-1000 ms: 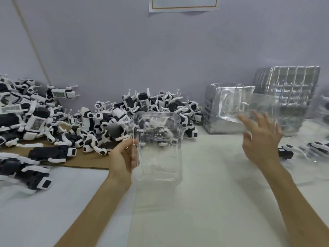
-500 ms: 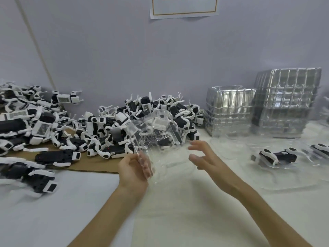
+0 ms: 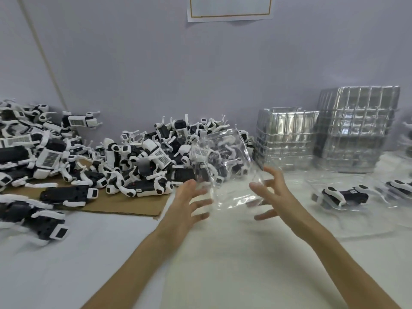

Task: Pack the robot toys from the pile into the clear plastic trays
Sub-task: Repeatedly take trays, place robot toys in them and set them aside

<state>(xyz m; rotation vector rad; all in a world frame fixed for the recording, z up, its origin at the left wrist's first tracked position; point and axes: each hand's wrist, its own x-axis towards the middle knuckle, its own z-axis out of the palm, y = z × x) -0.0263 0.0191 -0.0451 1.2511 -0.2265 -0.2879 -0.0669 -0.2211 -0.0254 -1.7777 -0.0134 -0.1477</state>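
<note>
The only writing in view is out of reach: a paper sheet (image 3: 229,8) with a thin brown border hangs on the wall (image 3: 145,63), cut off by the top of the view, and its print cannot be read. Several toys carry white barcode labels (image 3: 51,156), striped but too small to make out.

A clear plastic tray (image 3: 224,166) is tilted above the middle of the tabletop (image 3: 223,264), glossy and see-through, so the toys behind it show through its walls. It sits between the two hands. The left hand (image 3: 187,205) has its fingers spread and nearly straight at the tray's left side; the right hand (image 3: 275,197) has its fingers spread and loosely bent at the right side. Fingertips seem to touch the tray, though motion blur makes the contact unsure.

The pile of robot toys (image 3: 133,166), black bodies with white limbs, lies tumbled toward the far left edge, partly on a cardboard sheet (image 3: 124,205). Two stacks of clear trays (image 3: 356,128) stand along the far right, against the wall. Near the right edge a packed robot toy (image 3: 344,195) lies in a flat tray.
</note>
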